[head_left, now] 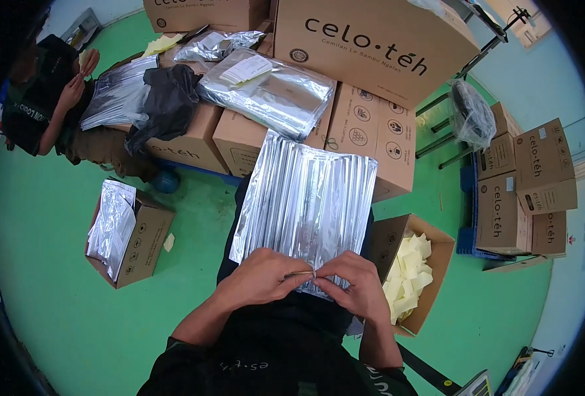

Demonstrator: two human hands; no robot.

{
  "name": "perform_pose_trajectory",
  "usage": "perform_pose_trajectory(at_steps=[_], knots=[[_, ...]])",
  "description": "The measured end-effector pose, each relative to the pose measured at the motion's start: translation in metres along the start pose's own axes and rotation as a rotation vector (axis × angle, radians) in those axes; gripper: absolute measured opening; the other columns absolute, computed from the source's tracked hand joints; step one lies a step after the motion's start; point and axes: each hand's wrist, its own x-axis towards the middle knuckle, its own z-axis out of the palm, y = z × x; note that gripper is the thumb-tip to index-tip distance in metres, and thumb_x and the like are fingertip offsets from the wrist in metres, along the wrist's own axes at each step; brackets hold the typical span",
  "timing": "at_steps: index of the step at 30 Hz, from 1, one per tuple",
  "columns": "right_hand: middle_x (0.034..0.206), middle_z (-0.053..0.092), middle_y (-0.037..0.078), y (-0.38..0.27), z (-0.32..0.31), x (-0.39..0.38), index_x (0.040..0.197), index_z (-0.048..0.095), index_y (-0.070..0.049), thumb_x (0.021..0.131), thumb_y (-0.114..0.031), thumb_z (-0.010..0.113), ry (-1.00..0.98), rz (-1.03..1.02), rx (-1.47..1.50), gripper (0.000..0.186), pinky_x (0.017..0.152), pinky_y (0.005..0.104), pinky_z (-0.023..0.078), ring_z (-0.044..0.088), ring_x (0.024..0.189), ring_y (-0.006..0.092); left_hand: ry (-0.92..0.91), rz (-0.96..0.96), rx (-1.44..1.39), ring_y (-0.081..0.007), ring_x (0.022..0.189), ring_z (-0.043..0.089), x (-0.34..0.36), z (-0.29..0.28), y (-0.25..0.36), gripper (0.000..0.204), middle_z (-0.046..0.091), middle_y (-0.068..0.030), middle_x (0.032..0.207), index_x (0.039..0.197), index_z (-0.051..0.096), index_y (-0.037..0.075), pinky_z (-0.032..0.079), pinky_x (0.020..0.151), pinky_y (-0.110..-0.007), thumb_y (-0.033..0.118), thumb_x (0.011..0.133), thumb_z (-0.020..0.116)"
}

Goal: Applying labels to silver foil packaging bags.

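Note:
A stack of crinkled silver foil sheets or pouches (303,204) lies across my lap, its far end against the cardboard boxes. My left hand (256,277) is closed at the stack's near edge, pinching a thin brownish item (299,272) that I cannot make out clearly. My right hand (352,284) meets it there, thumb and forefinger pressed together on something small at the same point, hidden by the fingertips. The two hands nearly touch.
Cardboard boxes (371,145) ahead hold foil bundles (272,99) and a black bag (163,112). A co-worker (38,92) sits at left. An open box of yellow papers (408,277) is at my right, a box of foil (111,224) at left, a stool (467,119) behind, stacked cartons (503,211) far right.

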Motion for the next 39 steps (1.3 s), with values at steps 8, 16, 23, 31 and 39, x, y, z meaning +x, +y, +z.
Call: perform_pose_trajectory(at_steps=[8,16,23,31,39], knots=[[0.082,0.069,0.009,0.005,0.009,-0.007,0.086,0.071,-0.004,0.077,-0.006,0.077,-0.123,0.041,0.195,0.011,0.069,0.0346,0.052,0.066,0.078,0.0250,-0.312,-0.072,-0.179,-0.0355,0.065,0.065,0.000,-0.022,-0.007,0.020,0.066,-0.0168,0.072,0.100,0.074,0.007,0.049,0.058,-0.040,0.024,0.093,0.067],[0.075,0.064,0.008,0.006,0.018,-0.003,0.077,0.064,-0.003,0.067,-0.002,0.073,0.017,-0.006,0.102,0.013,0.065,0.0349,0.049,0.062,0.071,0.0262,-0.196,0.039,0.017,-0.0385,0.058,0.061,-0.002,-0.011,-0.002,0.019,0.061,-0.0188,0.062,0.086,0.071,0.005,0.046,0.055,-0.046,0.023,0.091,0.066],[0.072,0.060,0.009,0.009,0.036,-0.004,0.074,0.061,-0.003,0.063,0.000,0.071,0.172,-0.074,0.015,0.016,0.062,0.0354,0.046,0.058,0.068,0.0262,-0.119,0.115,0.151,-0.0345,0.056,0.063,-0.003,-0.005,-0.005,0.012,0.061,-0.0155,0.064,0.081,0.069,0.006,0.047,0.051,-0.041,0.017,0.085,0.070],[0.071,0.058,0.010,0.015,0.045,-0.003,0.075,0.060,-0.002,0.066,0.000,0.068,0.324,-0.070,-0.025,0.013,0.061,0.0354,0.046,0.057,0.066,0.0275,-0.079,0.138,0.265,-0.0309,0.056,0.064,0.005,0.000,-0.008,0.011,0.063,-0.0117,0.064,0.083,0.069,0.007,0.049,0.051,-0.039,0.017,0.083,0.072],[0.078,0.065,0.001,0.028,0.035,-0.008,0.089,0.064,0.003,0.089,-0.002,0.065,0.327,0.374,0.506,0.005,0.066,0.0235,0.048,0.057,0.072,0.0051,0.557,0.310,0.501,-0.0365,0.130,0.047,0.015,0.020,0.002,0.033,0.056,-0.0127,0.127,0.097,0.061,0.009,0.037,0.108,-0.055,0.019,0.074,0.083]])
